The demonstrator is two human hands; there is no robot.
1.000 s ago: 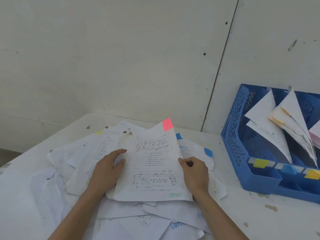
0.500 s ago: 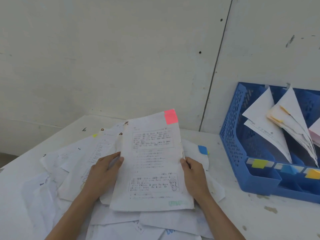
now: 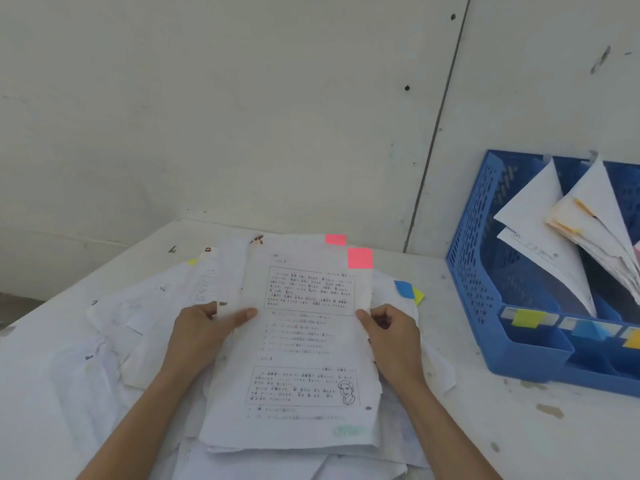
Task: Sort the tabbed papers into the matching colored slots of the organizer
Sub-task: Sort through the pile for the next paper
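On the white table [image 3: 485, 427], at about six o'clock in my view, both hands hold one sheaf of printed papers [image 3: 301, 341] over a loose pile of white sheets [image 3: 114, 341]. The left hand [image 3: 204, 336] grips the left edge of the sheaf, at its nine o'clock: the thumb lies flat across the front page, and the other fingers are behind the paper, where I cannot see them. The right hand [image 3: 391, 336] grips the right edge, at three o'clock, with the thumb on the front and the fingers curled in behind. A pink tab [image 3: 360, 258] sticks to the far right corner of the front page, at about one o'clock, and a second pink tab [image 3: 335, 239] shows just beyond it, on a sheet further back. From the pile, a blue tab [image 3: 403, 289] and a yellow-green tab [image 3: 418, 295] stick out side by side at one o'clock of the right hand, and a yellow tab [image 3: 192, 262] shows at twelve o'clock of the left hand. The blue organizer [image 3: 485, 271] stands at three o'clock of the view, well apart from the hands, close to the wall [image 3: 242, 116]. Its front carries a yellow label [image 3: 526, 318], a blue label [image 3: 587, 330] and an orange label [image 3: 633, 339] cut by the frame. Folded white papers [image 3: 540, 216] lean in its slots.
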